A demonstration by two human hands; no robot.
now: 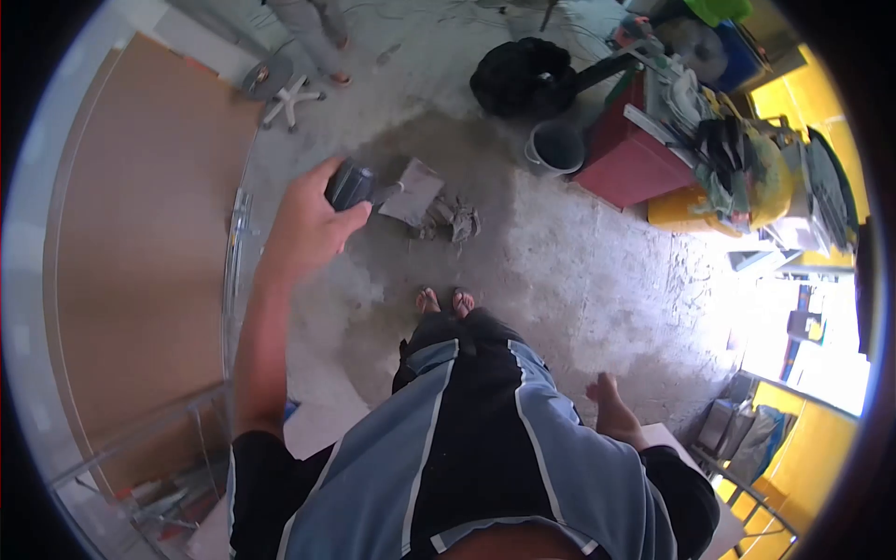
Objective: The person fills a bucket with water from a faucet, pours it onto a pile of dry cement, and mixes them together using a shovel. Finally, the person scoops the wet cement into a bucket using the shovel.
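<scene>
My left hand (313, 219) is raised over the floor at the left, its fingers wrapped round a dark grey ribbed cylinder (349, 185). A pale tip seems to stick out on the cylinder's right side; I cannot make out its exact kind. Beyond it on the floor lie a flat greyish sheet (415, 189) and a crumpled grey cloth (457, 221), both on a damp dark patch. My right hand (609, 399) hangs low at my right side, slightly blurred, thumb and fingers apart, with nothing visible in it.
A large brown board (149, 261) stands at the left. Near the back are a wheeled stool base (293, 101) and another person's legs (315, 42). A grey bucket (554, 149), a black bag (509, 79) and a red cabinet (627, 154) piled with clutter occupy the right.
</scene>
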